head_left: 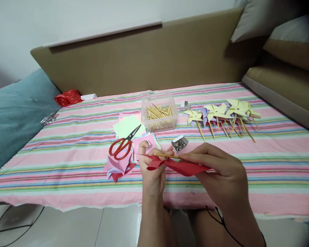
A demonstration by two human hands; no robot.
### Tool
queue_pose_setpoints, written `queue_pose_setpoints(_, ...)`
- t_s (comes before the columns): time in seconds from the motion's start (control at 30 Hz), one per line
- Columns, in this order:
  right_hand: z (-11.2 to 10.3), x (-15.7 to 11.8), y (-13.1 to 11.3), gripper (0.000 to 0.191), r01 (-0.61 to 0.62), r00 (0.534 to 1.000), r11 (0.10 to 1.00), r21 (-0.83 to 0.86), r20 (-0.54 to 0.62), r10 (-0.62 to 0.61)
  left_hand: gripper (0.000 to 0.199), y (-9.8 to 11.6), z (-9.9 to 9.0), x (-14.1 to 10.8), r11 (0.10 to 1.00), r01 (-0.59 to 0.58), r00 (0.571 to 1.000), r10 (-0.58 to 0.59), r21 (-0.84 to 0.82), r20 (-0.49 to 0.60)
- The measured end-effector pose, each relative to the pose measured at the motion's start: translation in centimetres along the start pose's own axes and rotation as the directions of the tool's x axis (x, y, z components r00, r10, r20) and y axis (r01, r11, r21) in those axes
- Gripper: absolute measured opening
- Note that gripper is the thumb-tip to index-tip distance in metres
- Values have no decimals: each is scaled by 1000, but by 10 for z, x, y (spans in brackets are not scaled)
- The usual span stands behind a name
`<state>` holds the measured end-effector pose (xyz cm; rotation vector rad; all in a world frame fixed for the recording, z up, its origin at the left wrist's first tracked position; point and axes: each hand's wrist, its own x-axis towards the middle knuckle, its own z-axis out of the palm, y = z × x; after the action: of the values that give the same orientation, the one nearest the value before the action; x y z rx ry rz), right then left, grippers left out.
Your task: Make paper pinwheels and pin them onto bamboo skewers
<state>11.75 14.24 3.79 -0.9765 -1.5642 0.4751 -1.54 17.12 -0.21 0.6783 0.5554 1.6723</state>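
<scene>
A red paper pinwheel (185,168) is held edge-on in front of me, with a thin wooden stick (166,155) lying across its upper side. My right hand (224,171) pinches the stick's right end between thumb and fingers, close against the red paper. From the left, my left hand (153,178) grips the pinwheel, its index finger bent upward; part of its hold is hidden behind the paper. Just beyond the hands is a small open box of metal pushpins (179,143). Red-handled scissors (123,145) rest on stacked coloured paper (127,125) to the left.
A clear plastic tub (158,125) of wooden sticks stands behind the hands. Several finished pinwheels (216,111) lie at the right, near a small grey box (184,106). Cut paper pieces (118,164) lie left. A red plastic bag (68,98) sits at the far left of the striped cloth (67,151).
</scene>
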Motion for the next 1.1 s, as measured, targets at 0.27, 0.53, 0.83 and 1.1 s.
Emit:
queue_pose_setpoints(0.27, 2, 0, -1, 32, -6, 1000, 1000, 1, -28, 6, 60, 0, 1, -1, 1000, -7, 1000, 7, -5, -5)
queue_pose_setpoints(0.53, 2, 3, 0, 28, 7, 996, 1000, 20, 84, -8, 58, 2, 0, 1, 1000, -28, 999, 28, -4, -15)
queue_pose_setpoints(0.83, 5, 2, 1, 30, -19, 999, 1000, 20, 34, 18, 59, -3, -6, 2, 1000, -25, 999, 25, 11, -28)
queue_pose_setpoints(1.1, 6, 3, -2, 32, -2, 1000, 1000, -8, 26, 2, 60, 2, -4, 1, 999, 30, 999, -30, 9, -32)
